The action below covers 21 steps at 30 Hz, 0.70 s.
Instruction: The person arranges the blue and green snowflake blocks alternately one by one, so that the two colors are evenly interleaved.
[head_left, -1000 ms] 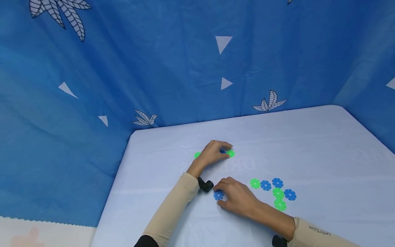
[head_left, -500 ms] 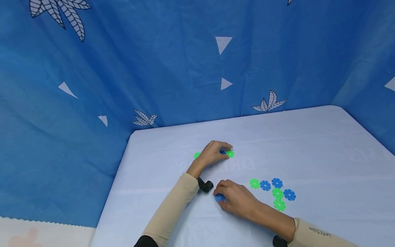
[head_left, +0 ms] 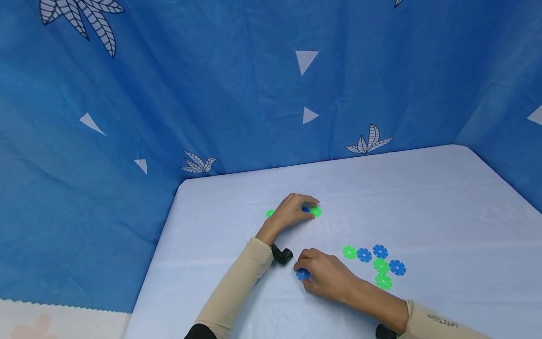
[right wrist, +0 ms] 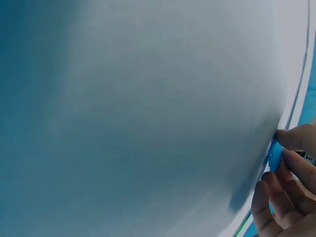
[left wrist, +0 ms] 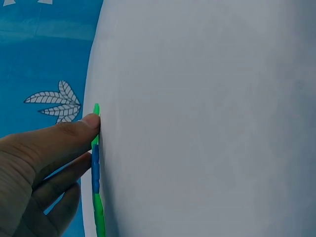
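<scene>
In the head view my left hand (head_left: 292,209) holds a notched green plastic building disc (head_left: 315,212) at its edges between thumb and fingers. A blue disc (head_left: 306,209) adjoins it, partly hidden by the hand, and another green disc (head_left: 270,213) peeks out behind the wrist. The left wrist view shows green and blue discs (left wrist: 96,170) edge-on in one row, the thumb on the end green one. Lower down, my right hand (head_left: 326,273) pinches a single blue disc (head_left: 303,274) close to the table; in the right wrist view this blue disc (right wrist: 275,155) sits between thumb and finger.
Right of my right hand lies a group of green discs (head_left: 381,266) and blue discs (head_left: 397,267) on the white-covered table (head_left: 449,202). A black wrist camera mount (head_left: 282,254) sits at the left wrist. A blue patterned curtain (head_left: 254,84) hangs behind the table.
My right thumb and fingers have come in around the blue disc and now pinch it; it has shifted slightly toward me and to the right. The left hand stays in place.
</scene>
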{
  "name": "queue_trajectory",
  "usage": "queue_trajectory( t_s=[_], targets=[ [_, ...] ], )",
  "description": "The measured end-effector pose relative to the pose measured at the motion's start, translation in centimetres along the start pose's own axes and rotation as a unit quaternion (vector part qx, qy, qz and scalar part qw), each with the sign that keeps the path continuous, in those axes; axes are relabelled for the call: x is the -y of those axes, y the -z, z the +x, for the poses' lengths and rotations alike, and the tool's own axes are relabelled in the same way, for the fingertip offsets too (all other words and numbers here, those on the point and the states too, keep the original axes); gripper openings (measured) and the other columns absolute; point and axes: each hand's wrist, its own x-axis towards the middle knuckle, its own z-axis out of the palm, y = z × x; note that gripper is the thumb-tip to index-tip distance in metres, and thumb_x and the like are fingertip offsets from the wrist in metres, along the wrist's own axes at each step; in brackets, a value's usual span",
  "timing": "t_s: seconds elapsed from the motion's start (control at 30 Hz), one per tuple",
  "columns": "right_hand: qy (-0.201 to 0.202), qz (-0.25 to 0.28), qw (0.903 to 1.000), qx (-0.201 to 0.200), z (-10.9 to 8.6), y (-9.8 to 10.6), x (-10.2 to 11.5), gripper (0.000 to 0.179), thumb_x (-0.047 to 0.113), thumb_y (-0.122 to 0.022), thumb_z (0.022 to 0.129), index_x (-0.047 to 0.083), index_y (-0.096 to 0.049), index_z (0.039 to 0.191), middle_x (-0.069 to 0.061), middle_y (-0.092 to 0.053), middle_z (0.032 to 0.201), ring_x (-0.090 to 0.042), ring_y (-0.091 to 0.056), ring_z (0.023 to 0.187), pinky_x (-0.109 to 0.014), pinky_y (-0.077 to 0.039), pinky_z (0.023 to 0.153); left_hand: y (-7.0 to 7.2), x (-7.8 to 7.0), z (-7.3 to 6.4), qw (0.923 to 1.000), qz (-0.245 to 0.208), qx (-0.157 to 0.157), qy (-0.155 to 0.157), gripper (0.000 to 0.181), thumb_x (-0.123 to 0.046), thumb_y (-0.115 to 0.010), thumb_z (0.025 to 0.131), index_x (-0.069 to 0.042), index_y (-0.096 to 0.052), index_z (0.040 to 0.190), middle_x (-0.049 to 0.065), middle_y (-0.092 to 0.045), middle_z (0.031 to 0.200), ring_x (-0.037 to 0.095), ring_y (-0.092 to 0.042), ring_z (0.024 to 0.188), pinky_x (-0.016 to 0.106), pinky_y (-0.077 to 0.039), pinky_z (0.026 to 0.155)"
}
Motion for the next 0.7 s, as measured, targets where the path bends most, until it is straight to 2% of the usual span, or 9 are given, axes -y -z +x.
queue_trajectory(
  t_s=[0.13,0.4,0.7],
  targets=[
    [0.011,-0.006,0.9999,0.0,-0.04,0.08,0.09,0.022,0.013,-0.08,0.079,0.013,-0.075,0.101,0.006,-0.059,0.1,-0.009,-0.059,0.093,-0.026,-0.054,0.073,-0.11,0.09,0.05,1.0,-0.001,0.0,0.0,0.04,-0.018,-0.078,0.086,-0.012,-0.069,0.124,0.0,-0.071,0.116,0.01,-0.064,0.104,0.025,-0.049,0.09],
    [0.031,-0.018,0.9993,0.008,-0.26,0.19,0.23,0.021,0.011,-0.078,0.081,0.011,-0.077,0.101,0.005,-0.064,0.102,-0.011,-0.06,0.094,-0.026,-0.055,0.076,-0.13,0.32,0.3,1.0,0.0,-0.002,-0.008,0.04,-0.018,-0.078,0.086,-0.012,-0.069,0.124,0.001,-0.071,0.117,0.011,-0.064,0.106,0.026,-0.048,0.093],
    [0.035,-0.03,0.9986,0.028,-0.29,0.45,0.19,0.022,0.01,-0.076,0.079,0.01,-0.077,0.102,0.005,-0.066,0.103,-0.011,-0.06,0.095,-0.028,-0.055,0.077,-0.12,0.32,0.18,1.0,0.003,0.001,-0.008,0.04,-0.018,-0.078,0.086,-0.012,-0.069,0.125,0.001,-0.07,0.118,0.011,-0.063,0.109,0.027,-0.047,0.096]
  ],
)
